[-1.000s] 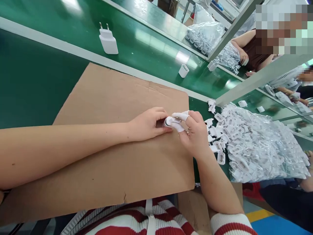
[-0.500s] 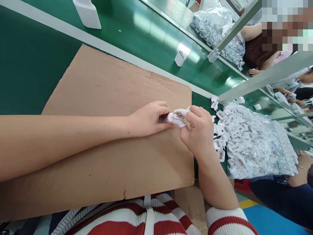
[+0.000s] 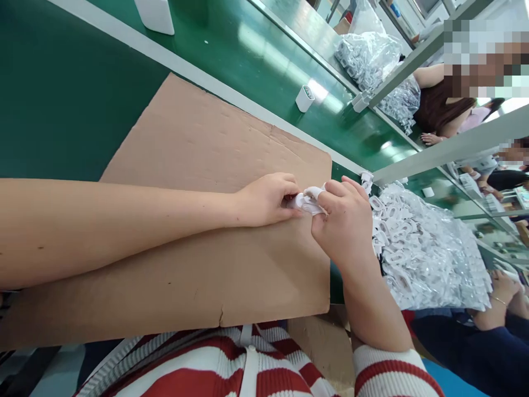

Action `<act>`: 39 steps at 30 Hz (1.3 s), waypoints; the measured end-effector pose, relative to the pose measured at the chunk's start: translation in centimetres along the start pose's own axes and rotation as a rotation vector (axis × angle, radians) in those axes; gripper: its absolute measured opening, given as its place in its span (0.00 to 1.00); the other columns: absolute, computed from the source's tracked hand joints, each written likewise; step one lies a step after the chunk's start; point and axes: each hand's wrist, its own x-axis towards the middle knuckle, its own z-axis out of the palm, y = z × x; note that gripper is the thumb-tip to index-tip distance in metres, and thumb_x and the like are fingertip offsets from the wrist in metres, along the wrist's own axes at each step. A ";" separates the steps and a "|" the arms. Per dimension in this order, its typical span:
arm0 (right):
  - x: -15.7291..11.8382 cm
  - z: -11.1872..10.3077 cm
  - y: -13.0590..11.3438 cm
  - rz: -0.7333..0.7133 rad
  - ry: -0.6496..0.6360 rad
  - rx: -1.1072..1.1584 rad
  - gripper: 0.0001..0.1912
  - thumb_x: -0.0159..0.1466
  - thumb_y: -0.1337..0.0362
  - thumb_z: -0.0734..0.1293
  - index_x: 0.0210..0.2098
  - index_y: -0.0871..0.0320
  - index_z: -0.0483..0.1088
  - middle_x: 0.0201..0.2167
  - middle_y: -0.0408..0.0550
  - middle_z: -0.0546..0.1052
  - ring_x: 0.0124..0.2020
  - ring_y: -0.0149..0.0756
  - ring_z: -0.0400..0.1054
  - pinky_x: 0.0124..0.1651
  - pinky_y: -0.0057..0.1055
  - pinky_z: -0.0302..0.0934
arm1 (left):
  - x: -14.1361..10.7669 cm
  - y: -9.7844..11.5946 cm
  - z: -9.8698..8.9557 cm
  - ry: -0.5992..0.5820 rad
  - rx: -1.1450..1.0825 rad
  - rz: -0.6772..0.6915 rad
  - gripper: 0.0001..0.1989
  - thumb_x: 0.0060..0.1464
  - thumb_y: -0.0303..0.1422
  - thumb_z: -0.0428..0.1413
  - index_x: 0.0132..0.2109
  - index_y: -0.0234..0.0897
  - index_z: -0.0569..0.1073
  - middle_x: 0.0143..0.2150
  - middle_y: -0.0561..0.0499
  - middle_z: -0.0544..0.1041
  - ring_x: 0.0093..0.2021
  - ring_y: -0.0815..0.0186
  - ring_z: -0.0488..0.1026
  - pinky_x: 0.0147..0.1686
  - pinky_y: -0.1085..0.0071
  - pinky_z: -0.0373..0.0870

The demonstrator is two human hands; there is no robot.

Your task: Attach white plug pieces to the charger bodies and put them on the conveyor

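Observation:
Above the right part of a brown cardboard sheet [image 3: 198,270], my two hands meet around a small white plastic piece [image 3: 298,202]. My left hand [image 3: 266,199] has its thumb and fingers closed on the piece's left end. From the other side, my right hand [image 3: 345,220] pinches at the same piece with thumb and forefinger. Those two fingertips look wrapped in white finger covers [image 3: 314,194] with dark smudges. Much of the piece is hidden by the fingers, so its full shape does not show.
A clear plastic bag [image 3: 438,253] full of white plastic parts lies right of my right hand, with loose parts beside it. A white oval-ended housing [image 3: 305,99] stands on the green surface beyond the pale rail [image 3: 215,82]. Co-workers sit along the right, near another bag [image 3: 363,60].
The view has shifted slightly, so both hands appear a little further right. My right fingers sit closer around the white plastic piece, and both hands still hold it.

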 end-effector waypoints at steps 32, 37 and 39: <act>-1.0 3.2 11.7 0.563 0.077 0.236 0.19 0.67 0.58 0.66 0.56 0.59 0.74 0.57 0.63 0.76 0.60 0.54 0.69 0.66 0.52 0.56 | 4.2 -2.1 -4.3 0.211 0.091 -0.218 0.22 0.56 0.48 0.64 0.54 0.43 0.79 0.50 0.50 0.82 0.43 0.58 0.77 0.45 0.63 0.72; -3.9 6.3 16.9 0.621 0.187 0.104 0.04 0.63 0.64 0.71 0.33 0.55 0.71 0.32 0.54 0.73 0.40 0.47 0.70 0.49 0.46 0.59 | 10.7 -5.7 -9.4 0.429 0.498 -0.281 0.20 0.57 0.44 0.60 0.51 0.37 0.78 0.44 0.45 0.80 0.51 0.54 0.73 0.49 0.59 0.65; -4.4 6.7 17.3 0.606 0.211 0.112 0.03 0.62 0.66 0.70 0.33 0.54 0.71 0.31 0.51 0.70 0.35 0.43 0.67 0.45 0.45 0.57 | 12.6 -6.4 -9.9 0.474 0.557 -0.294 0.20 0.57 0.47 0.59 0.47 0.36 0.79 0.38 0.46 0.79 0.53 0.54 0.71 0.51 0.59 0.62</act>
